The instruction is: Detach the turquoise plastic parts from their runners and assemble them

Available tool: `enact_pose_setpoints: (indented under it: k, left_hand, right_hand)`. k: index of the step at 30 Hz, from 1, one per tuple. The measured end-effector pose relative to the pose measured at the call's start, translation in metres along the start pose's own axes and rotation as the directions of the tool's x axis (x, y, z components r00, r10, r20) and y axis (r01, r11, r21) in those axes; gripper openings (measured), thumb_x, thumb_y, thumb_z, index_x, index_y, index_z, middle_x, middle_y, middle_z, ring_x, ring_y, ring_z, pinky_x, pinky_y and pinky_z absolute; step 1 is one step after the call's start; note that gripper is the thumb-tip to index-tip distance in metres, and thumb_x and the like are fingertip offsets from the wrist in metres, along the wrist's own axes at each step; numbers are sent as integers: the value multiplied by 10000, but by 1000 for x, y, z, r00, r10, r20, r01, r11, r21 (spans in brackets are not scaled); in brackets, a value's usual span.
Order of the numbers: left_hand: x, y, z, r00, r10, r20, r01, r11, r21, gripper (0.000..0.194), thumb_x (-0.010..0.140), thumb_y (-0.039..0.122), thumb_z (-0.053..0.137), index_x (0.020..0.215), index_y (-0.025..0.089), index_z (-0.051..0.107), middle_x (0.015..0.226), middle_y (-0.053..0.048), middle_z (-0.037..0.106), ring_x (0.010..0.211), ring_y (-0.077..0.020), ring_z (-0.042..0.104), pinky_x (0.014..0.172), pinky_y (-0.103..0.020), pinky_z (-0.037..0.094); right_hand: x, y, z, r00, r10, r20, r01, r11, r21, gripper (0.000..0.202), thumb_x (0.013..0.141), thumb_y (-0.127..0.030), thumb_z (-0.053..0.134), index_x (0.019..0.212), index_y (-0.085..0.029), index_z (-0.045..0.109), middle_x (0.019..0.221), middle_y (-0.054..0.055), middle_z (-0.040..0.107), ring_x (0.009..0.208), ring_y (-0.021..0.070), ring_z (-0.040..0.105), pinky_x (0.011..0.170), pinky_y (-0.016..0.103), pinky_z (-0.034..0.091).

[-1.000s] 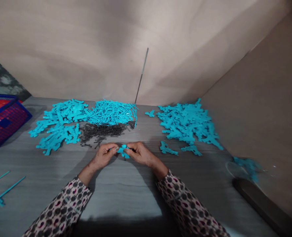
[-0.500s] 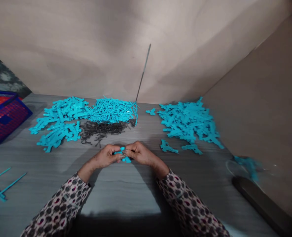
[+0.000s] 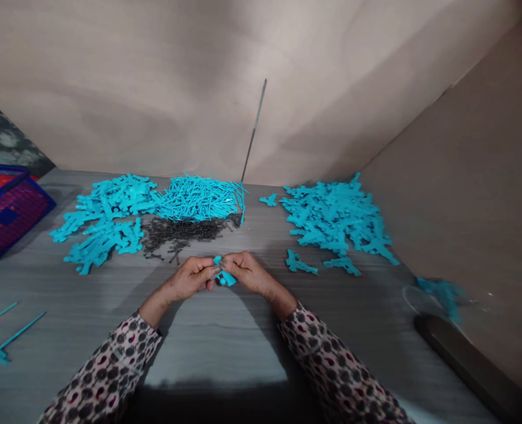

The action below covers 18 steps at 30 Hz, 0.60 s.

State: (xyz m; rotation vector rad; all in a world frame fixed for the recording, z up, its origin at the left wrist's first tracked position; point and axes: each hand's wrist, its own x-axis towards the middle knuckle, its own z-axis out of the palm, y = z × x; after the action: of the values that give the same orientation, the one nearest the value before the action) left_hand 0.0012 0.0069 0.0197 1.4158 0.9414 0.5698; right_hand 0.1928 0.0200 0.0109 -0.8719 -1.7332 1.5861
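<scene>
A small turquoise plastic piece [image 3: 228, 278] sits between my hands, just above the table in the middle. My left hand [image 3: 194, 275] pinches it from the left with thumb and fingers. From the right, my right hand [image 3: 247, 272] grips the same piece, its thumb pressed on top. My fingers cover much of the piece, so its whole shape is hidden. Beyond my hands lie a pile of thin dark pins [image 3: 185, 231] and a heap of thin turquoise sticks [image 3: 203, 197].
Flat turquoise pieces are heaped at the left [image 3: 110, 200] and in a larger pile at the right [image 3: 335, 215]. A blue basket [image 3: 17, 221] with red contents stands far left. Loose turquoise parts [image 3: 0, 352] lie front left. A dark bar [image 3: 464, 359] runs along the right.
My fingers have shifted slightly on the turquoise piece, which is turned a little between them. The piles have not changed; the view has moved slightly.
</scene>
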Motion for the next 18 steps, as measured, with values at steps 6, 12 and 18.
enact_pose_setpoints:
  k: [6,12,18]
  left_hand:
    - [3,-2,1,992,-121,39,127,968,-216,582,655,701,680,701,134,562,489,42,506,359,-27,311,352,-168,184]
    - [9,-8,8,992,-123,31,126,944,-304,577,659,683,696,744,125,577,487,49,502,349,-18,294,350,-169,168]
    - [14,-7,11,984,-85,-159,17,922,-387,543,673,657,703,745,146,535,476,81,430,366,-19,274,365,-165,159]
  right_hand:
    - [-3,-4,2,999,39,7,-39,997,61,614,785,-757,518,646,-160,493,584,-20,471,535,82,383,498,208,311]
    - [2,2,-1,997,51,-59,-47,996,77,618,758,-761,544,586,-177,433,543,-40,421,520,74,353,481,206,278]
    - [4,13,-6,976,169,-137,-135,964,227,585,741,-737,575,594,-186,444,483,-79,327,426,48,239,405,205,163]
